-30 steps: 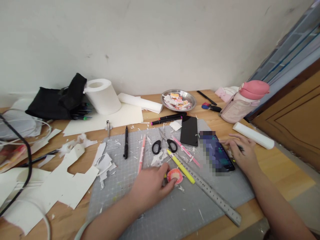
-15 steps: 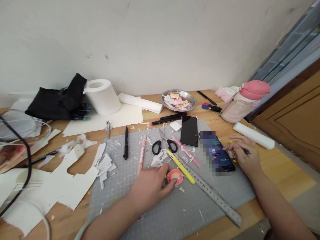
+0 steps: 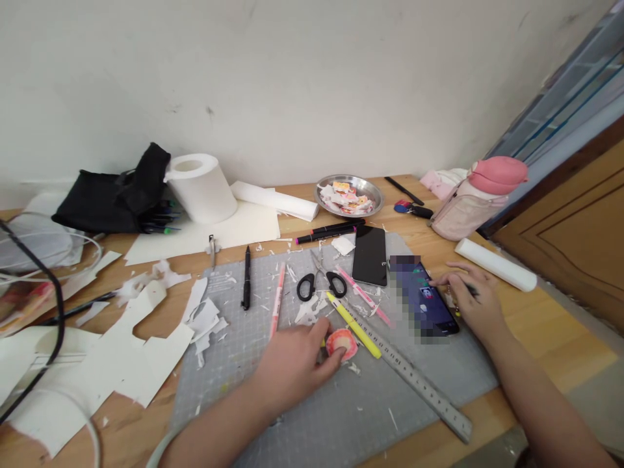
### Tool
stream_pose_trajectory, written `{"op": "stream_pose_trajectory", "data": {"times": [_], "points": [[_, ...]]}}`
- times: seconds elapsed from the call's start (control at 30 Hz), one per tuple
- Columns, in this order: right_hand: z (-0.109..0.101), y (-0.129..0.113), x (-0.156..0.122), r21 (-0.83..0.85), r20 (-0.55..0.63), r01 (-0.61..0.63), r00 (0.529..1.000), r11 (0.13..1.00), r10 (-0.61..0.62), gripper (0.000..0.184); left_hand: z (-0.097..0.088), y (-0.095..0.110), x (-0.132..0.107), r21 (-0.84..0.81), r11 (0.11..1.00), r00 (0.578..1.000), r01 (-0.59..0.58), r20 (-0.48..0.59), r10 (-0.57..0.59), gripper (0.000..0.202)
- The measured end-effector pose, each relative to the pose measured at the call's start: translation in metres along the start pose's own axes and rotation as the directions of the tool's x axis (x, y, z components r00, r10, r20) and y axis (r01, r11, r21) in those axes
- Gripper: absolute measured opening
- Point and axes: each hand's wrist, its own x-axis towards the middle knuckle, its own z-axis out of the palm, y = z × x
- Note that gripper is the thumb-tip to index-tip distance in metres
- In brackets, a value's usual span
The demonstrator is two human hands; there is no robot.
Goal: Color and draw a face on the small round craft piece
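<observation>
My left hand (image 3: 292,364) rests on the grey cutting mat (image 3: 312,416), its thumb and fingers pinching a small round pink and orange paper cutout (image 3: 342,342). A yellow highlighter (image 3: 353,324) and a metal ruler (image 3: 414,377) lie just right of it. My right hand (image 3: 470,296) sits at the right edge of a lit phone (image 3: 429,302), a fingertip touching its screen, with a thin dark pen tucked in the curled fingers. A second, dark phone (image 3: 369,255) lies beside the lit one.
Black scissors (image 3: 320,279), a black pen (image 3: 246,276), pink markers and paper scraps litter the mat. A toilet roll (image 3: 201,187), a black pouch (image 3: 114,195), a steel dish of cutouts (image 3: 348,194) and a pink bottle (image 3: 475,195) stand along the back. White card offcuts (image 3: 97,364) lie at left.
My right hand drew back from the phone and has returned, its finger now on the screen, which shows different content. My left hand has stayed on the cutout.
</observation>
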Motion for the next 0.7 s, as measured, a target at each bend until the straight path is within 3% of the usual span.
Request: {"op": "stream_pose_trajectory", "data": {"times": [0.17,0.33,0.57,0.7], "points": [[-0.002,-0.001,-0.002,0.073,-0.048,0.019,0.999,0.997,-0.015,0.032,0.001,-0.001,0.000,0.006,1.000,1.000,-0.001,-0.009,0.001,0.027],[-0.001,-0.003,-0.002,0.041,-0.035,0.035,0.999,0.999,-0.033,0.034,0.003,-0.002,0.000,0.002,1.000,1.000,0.000,-0.009,0.000,0.027],[0.010,-0.022,0.017,-0.105,0.204,0.172,0.968,0.980,-0.148,0.034,0.002,-0.001,0.000,-0.006,1.000,1.000,-0.001,-0.001,0.001,0.027],[0.019,-0.029,0.033,-0.154,0.259,0.215,0.951,0.964,-0.170,0.035,0.002,-0.001,0.000,0.004,1.000,1.000,-0.002,-0.009,0.002,0.027]]}}
